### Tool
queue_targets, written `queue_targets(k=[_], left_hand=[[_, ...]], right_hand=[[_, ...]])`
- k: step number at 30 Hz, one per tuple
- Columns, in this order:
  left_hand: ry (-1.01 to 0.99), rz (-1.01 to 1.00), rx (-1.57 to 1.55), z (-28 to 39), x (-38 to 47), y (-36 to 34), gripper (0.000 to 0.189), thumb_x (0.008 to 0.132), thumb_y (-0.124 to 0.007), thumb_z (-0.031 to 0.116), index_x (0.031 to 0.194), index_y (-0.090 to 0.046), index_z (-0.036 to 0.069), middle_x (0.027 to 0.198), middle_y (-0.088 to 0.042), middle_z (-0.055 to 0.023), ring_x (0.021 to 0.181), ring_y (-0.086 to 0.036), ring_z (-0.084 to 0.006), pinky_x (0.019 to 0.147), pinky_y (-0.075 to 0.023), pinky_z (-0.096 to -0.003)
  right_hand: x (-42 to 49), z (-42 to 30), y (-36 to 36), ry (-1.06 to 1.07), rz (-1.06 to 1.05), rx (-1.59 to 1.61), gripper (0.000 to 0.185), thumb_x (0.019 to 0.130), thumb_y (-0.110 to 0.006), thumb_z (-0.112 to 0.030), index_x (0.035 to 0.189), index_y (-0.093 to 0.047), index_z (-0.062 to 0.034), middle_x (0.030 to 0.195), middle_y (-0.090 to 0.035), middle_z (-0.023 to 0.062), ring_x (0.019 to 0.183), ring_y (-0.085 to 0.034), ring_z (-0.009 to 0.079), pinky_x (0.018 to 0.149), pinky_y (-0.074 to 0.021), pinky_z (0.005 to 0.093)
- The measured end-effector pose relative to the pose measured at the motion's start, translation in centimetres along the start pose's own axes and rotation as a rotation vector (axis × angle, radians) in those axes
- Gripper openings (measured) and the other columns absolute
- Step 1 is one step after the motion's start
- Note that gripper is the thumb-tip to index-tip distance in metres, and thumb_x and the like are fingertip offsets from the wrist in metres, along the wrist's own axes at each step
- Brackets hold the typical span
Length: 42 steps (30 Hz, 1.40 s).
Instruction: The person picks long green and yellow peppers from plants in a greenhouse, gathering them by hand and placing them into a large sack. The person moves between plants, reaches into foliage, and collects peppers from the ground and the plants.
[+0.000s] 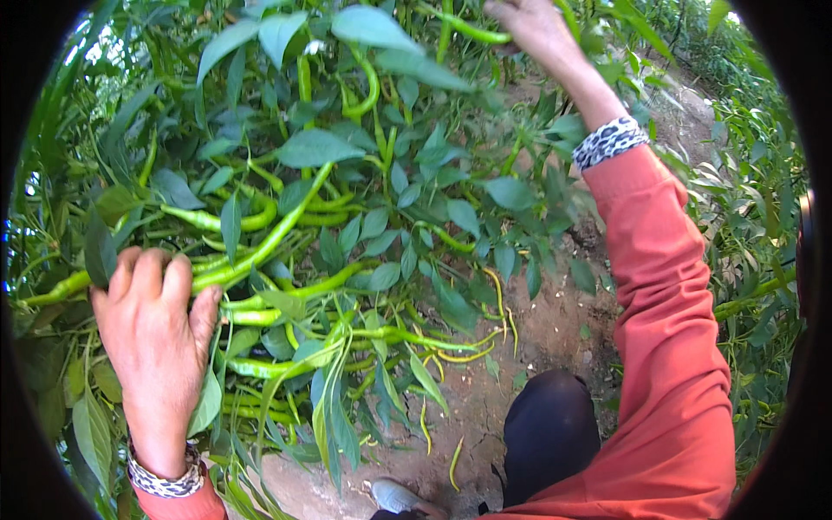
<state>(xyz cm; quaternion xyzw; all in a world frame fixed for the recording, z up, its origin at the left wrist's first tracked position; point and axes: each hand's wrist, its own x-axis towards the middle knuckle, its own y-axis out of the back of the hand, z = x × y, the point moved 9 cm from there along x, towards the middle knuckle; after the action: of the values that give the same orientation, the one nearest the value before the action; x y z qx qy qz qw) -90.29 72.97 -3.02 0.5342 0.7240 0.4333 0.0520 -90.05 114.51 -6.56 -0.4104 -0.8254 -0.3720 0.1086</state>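
My left hand (pixel 153 331) is at the lower left, its fingers curled over a bunch of long green chili peppers (pixel 260 253) that stick out to the right past the thumb. Its palm side is hidden. My right hand (pixel 536 29) reaches to the top edge of the view, blurred, with its fingertips partly cut off. Beside it, a green chili pepper (pixel 478 30) ends against the hand; whether the fingers grip anything cannot be made out. Around both hands spreads a leafy pepper plant (pixel 322 148), with more green peppers (pixel 366 88) hanging among the leaves.
Bare soil (pixel 552 318) lies below the plant, with thin yellowish peppers (pixel 455 463) on it. My dark-clad knee (pixel 552 429) and a grey shoe (pixel 393 495) are at the bottom. Another row of plants (pixel 757 195) stands to the right.
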Motion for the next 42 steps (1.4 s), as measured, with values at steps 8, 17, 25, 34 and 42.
queue_targets(k=[8,17,25,34,42], left_hand=[[0.009,-0.073,-0.061,-0.1,0.1,0.2,0.028,0.076,-0.071,0.024,0.095,-0.062,0.004,0.102,-0.059,-0.0114,0.106,-0.053,-0.0308,0.086,-0.0391,-0.0460],[-0.006,-0.046,-0.033,-0.1,0.0,0.2,0.024,0.078,-0.071,0.025,0.089,-0.061,0.006,0.096,-0.058,-0.0098,0.103,-0.054,-0.0297,0.080,-0.0398,-0.0459],[-0.021,0.060,-0.064,-0.2,-0.1,0.4,0.024,0.074,-0.073,0.027,0.080,-0.061,0.008,0.087,-0.055,-0.0084,0.097,-0.054,-0.0276,0.078,-0.0414,-0.0480],[-0.018,0.073,-0.050,-0.1,-0.2,0.6,0.026,0.075,-0.074,0.026,0.085,-0.061,0.006,0.094,-0.057,-0.0100,0.103,-0.054,-0.0295,0.083,-0.0417,-0.0524],[0.035,-0.025,-0.056,-0.9,-0.3,-0.7,0.026,0.079,-0.071,0.025,0.092,-0.061,0.006,0.100,-0.059,-0.0107,0.106,-0.054,-0.0307,0.079,-0.0404,-0.0464]], right_hand=[[-2.1,-1.9,-7.4,-0.207,-0.766,0.422,0.031,0.077,-0.077,-0.012,0.101,-0.062,0.0009,0.083,-0.066,0.0075,0.068,-0.068,0.0167,0.060,-0.0608,0.0280],[2.2,-1.5,-10.3,-0.399,-0.521,0.731,0.019,0.089,-0.067,-0.021,0.098,-0.063,-0.0053,0.082,-0.066,0.0044,0.063,-0.062,0.0137,0.053,-0.0532,0.0289],[-2.5,-4.7,-3.9,-0.103,-0.470,0.551,0.025,0.090,-0.063,-0.029,0.099,-0.060,-0.0060,0.080,-0.065,0.0046,0.071,-0.062,0.0128,0.067,-0.0512,0.0313],[-20.5,-8.5,-10.0,0.641,-1.353,0.244,0.058,0.078,-0.074,-0.025,0.126,-0.056,0.0013,0.111,-0.066,0.0162,0.096,-0.065,0.0233,0.084,-0.0532,0.0366],[0.9,6.0,-6.1,-0.294,-0.045,-0.190,0.037,0.078,-0.063,-0.011,0.113,-0.061,0.0040,0.097,-0.069,0.0189,0.070,-0.068,0.0240,0.070,-0.0542,0.0372]])
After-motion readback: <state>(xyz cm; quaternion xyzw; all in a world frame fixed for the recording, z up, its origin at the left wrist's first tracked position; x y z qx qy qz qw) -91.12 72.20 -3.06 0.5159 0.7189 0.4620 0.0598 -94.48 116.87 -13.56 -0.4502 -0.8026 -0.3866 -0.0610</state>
